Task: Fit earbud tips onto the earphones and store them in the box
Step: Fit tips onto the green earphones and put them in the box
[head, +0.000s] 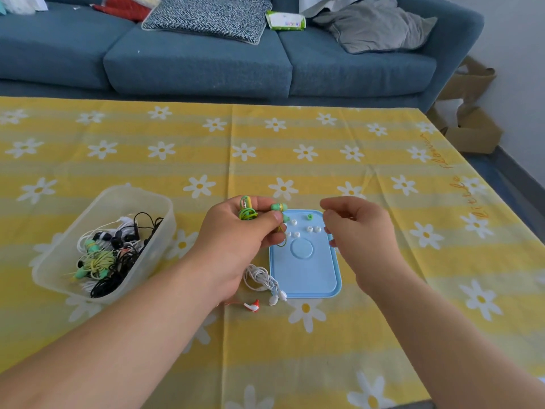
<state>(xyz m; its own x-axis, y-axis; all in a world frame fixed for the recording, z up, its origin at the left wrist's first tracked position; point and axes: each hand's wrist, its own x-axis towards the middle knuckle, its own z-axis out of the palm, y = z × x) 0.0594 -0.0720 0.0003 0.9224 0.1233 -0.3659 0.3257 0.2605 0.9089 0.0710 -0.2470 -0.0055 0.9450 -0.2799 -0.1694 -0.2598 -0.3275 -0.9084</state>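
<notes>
Left hand: the left hand (pixel 236 234) is clamped round the coiled green earphones (pixel 247 214). One earbud (pixel 278 206) sticks out to the right past the thumb, above the far left corner of the blue lid (pixel 306 276).
Right hand: the right hand (pixel 358 231) hovers over the lid's right edge with curled fingers, thumb and forefinger close together. I cannot tell whether a tip is pinched between them.
Tips: a green tip (pixel 309 216) and several white tips (pixel 309 229) lie loose on the far end of the lid.
Step in hand: likely fitting a tip on the exposed earbud.
Doing it well: keep the earbud's nozzle facing the right hand, take the matching green tip, and press it on squarely until it seats. Work over the lid so that a dropped tip stays put.
Box: the clear plastic box (pixel 50 267) stands to the left, already holding tangled earphones.
Waiting: white earphones (pixel 262 278) and a red earbud (pixel 253 306) lie near the lid's near left corner.
Surface: the worktop (pixel 295 160) wears a yellow daisy cloth, creased in places.
Room: a blue sofa (pixel 200 63) stands beyond with cushions and a wipes pack (pixel 284 22). Cardboard boxes (pixel 472 125) sit at far right.
</notes>
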